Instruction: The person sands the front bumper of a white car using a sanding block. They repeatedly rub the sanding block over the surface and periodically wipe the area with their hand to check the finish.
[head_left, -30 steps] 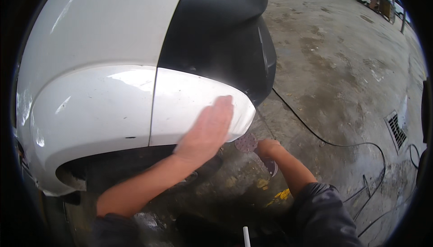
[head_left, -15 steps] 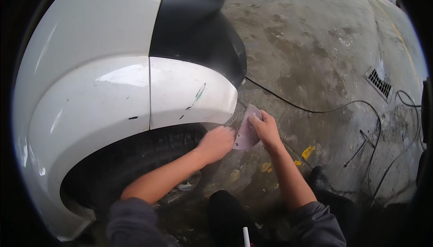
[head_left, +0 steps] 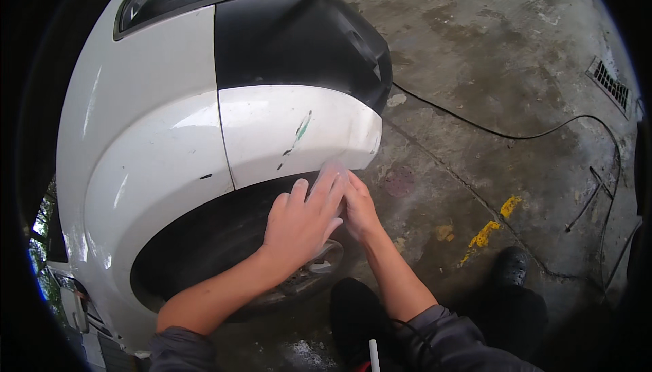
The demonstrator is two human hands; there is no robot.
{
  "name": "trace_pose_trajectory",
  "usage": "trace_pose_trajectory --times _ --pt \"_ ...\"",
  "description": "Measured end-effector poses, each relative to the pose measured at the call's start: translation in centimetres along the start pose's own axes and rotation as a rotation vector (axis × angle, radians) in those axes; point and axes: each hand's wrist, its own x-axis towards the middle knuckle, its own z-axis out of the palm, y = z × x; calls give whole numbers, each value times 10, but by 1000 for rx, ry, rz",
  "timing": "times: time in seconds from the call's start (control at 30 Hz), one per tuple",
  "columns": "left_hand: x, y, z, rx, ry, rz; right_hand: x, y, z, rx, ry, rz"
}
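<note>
My left hand (head_left: 299, 216) is in front of the wheel arch, back of the hand up, fingers stretched and apart, with nothing visible in it. Against its far side rests my right hand (head_left: 360, 205), its fingers extended and partly hidden behind the left; the fingertips blur together. Just beyond them is the lower edge of the white bumper corner (head_left: 326, 117), which has dark and green scratches. A round, dull pink patch (head_left: 399, 182) on the floor right of my hands resembles the sanding disc, though it is faint.
The white fender (head_left: 163, 127) curves over the tyre (head_left: 204, 236) at left. A black cable (head_left: 502, 134) crosses the concrete at right, near a lug wrench (head_left: 587, 202) and a drain grate (head_left: 611, 86). A thin white stick (head_left: 373, 355) shows at the lower edge.
The perforated sanding disc has left my right hand. Both hands have come together, with the left now spread open. The view has shifted, so the car sits slightly further right.
</note>
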Motion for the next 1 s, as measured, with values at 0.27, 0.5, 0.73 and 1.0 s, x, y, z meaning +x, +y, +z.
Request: trace_pose_trajectory --times 0.27,0.5,0.73,1.0 --pt "5 -8 19 133 -111 -47 8 12 7 77 46 142" --pt "4 -13 14 71 -188 -51 -12 -12 30 383 71 198" --pt "26 5 45 80 -197 -70 -1 -6 8 38 176 -12" --pt "18 -6 48 -14 -211 -53 1 4 17 -1 240 -82"
